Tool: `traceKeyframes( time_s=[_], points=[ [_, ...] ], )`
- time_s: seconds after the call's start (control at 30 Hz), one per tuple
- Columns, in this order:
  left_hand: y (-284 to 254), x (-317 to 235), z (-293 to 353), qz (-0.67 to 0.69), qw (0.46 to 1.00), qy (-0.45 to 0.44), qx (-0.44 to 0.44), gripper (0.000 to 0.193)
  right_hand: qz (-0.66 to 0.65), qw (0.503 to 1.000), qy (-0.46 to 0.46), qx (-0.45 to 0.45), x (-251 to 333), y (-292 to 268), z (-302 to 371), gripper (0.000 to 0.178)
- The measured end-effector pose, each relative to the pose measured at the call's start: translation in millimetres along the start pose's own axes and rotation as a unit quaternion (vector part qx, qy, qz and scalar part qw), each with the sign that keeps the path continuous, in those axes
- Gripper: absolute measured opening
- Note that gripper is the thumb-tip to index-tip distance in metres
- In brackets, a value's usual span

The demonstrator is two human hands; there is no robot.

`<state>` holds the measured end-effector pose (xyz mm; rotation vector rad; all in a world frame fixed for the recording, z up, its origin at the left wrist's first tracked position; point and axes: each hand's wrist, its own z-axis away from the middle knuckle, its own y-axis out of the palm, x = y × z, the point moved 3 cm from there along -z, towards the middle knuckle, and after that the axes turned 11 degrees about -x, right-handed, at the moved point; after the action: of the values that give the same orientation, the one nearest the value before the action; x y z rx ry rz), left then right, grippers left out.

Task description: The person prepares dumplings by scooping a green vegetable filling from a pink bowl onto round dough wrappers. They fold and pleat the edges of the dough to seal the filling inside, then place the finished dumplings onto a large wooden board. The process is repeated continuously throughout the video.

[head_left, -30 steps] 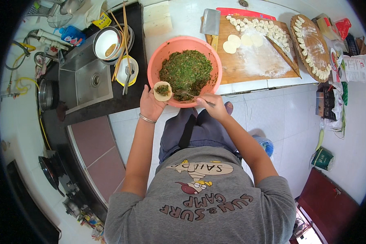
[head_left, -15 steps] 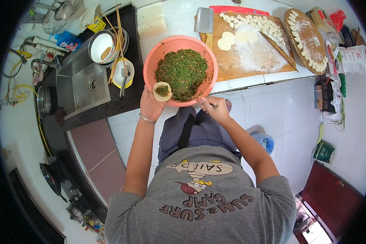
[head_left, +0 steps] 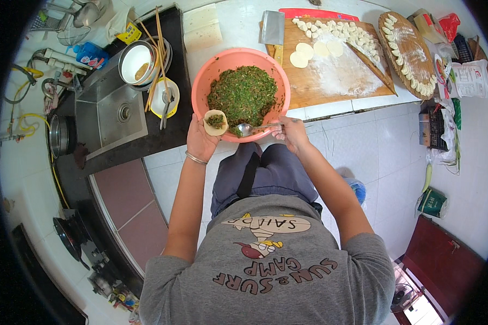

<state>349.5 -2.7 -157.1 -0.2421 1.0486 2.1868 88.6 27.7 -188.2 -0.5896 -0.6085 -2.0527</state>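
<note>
A round dumpling wrapper with a small heap of green filling on it rests on my left hand, at the near left rim of the pink basin. Chopped green filling is mounded inside that basin. My right hand grips the handle of a metal spoon at the near right rim. The spoon's bowl lies at the near edge of the filling, just right of the wrapper, with a bit of green at its tip.
On the wooden board are a cleaver, flat wrappers, dough pieces and a rolling pin. A round tray of dumplings leans right. Left are a sink, stacked bowls and chopsticks.
The spoon has come into view over the near part of the basin, its bowl now beside the wrapper. My right hand has shifted slightly up and right; my left hand stays nearly still.
</note>
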Motion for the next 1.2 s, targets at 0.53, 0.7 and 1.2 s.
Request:
traceKeyframes(
  time_s=[0.53, 0.7, 1.2],
  points=[
    [88, 8, 23, 0.022, 0.982, -0.114, 0.148, 0.07, -0.088, 0.953, -0.196, 0.214, 69, -3, 46, 0.028],
    [103, 7, 25, 0.056, 0.97, -0.155, 0.179, 0.07, 0.001, 0.922, -0.291, 0.254, 73, -18, 44, 0.029],
    [107, 9, 16, -0.008, 0.978, -0.146, 0.147, 0.071, -0.149, 0.93, -0.185, 0.279, 80, -26, 40, 0.03]
  ],
)
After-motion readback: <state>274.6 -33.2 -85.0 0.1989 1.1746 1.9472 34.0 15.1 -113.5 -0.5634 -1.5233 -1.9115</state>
